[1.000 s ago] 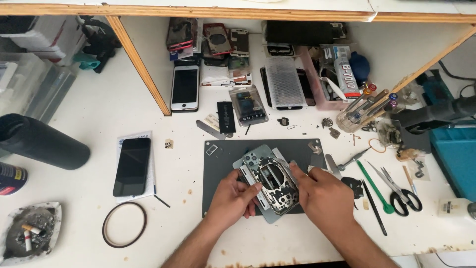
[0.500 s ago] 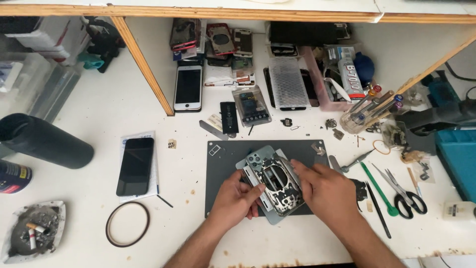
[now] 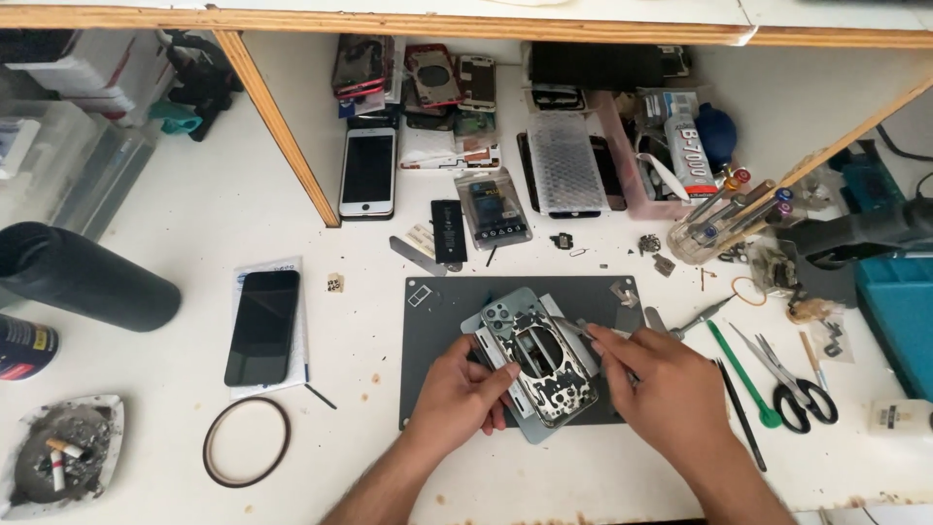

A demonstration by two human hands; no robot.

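A stripped phone housing (image 3: 540, 362), metal with a camera cut-out at its upper left, lies tilted on a dark grey work mat (image 3: 437, 331). My left hand (image 3: 466, 394) grips the housing's lower left edge, fingers curled over the frame. Over the housing's right edge, my right hand (image 3: 661, 384) pinches a thin metal tool (image 3: 586, 330) whose tip rests against the upper right of the frame. Both hands cover the lower part of the housing.
Left of the mat lie a black phone (image 3: 262, 326) on white paper, a tape ring (image 3: 247, 455), an ashtray (image 3: 63, 462) and a black cylinder (image 3: 83, 277). Scissors (image 3: 792, 389) and a green pry tool (image 3: 743, 374) lie at the right. Phones and parts crowd the back.
Both hands stay on the housing with only small shifts. My right hand has edged slightly rightward along the frame. The camera view has drifted a little.
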